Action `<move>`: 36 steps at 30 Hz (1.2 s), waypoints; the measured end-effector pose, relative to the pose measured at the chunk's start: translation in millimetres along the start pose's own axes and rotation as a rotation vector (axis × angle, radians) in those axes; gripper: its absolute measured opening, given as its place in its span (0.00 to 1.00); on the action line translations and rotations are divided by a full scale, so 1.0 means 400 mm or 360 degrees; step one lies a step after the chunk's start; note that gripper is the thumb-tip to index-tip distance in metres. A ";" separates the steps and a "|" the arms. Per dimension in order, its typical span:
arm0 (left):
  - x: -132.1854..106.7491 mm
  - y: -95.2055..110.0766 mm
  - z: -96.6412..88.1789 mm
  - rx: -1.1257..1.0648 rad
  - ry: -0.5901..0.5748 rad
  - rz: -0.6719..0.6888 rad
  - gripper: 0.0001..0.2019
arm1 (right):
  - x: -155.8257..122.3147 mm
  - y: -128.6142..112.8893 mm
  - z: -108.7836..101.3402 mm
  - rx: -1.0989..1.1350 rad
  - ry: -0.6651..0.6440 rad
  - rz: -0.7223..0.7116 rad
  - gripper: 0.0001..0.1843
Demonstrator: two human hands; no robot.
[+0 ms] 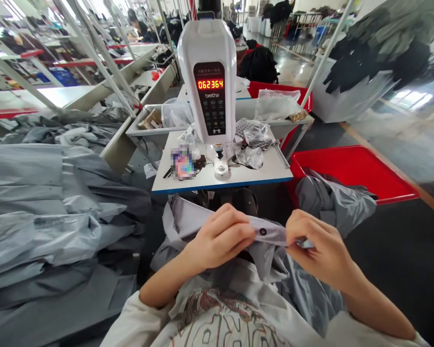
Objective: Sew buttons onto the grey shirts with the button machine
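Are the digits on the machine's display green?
No, the display on the white sewing machine shows red digits reading 062364.

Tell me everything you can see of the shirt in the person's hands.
The shirt is grey, smooth woven cloth, crumpled and bunched against the person's front. The left hand and right hand pinch a narrow band of it, held taut between them, with one dark button showing on the band. A collar-like fold rises behind the left hand, and the far end overlaps the edge of a red tray.
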State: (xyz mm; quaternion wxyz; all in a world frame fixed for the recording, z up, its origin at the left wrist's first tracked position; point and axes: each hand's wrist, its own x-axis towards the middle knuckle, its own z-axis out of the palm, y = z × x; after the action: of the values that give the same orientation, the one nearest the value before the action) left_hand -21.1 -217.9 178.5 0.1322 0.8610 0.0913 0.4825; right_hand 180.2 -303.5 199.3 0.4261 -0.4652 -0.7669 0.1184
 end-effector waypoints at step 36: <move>-0.306 -0.288 0.168 -0.1135 -0.0590 -0.2198 0.25 | 0.585 0.847 0.102 -0.0829 -0.0224 0.0457 0.15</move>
State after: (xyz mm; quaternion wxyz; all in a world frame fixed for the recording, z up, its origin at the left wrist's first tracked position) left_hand -30.3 -152.7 9.7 0.6817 0.5819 0.4206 0.1406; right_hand 308.8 78.5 106.0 0.2170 -0.6531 -0.7254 0.0088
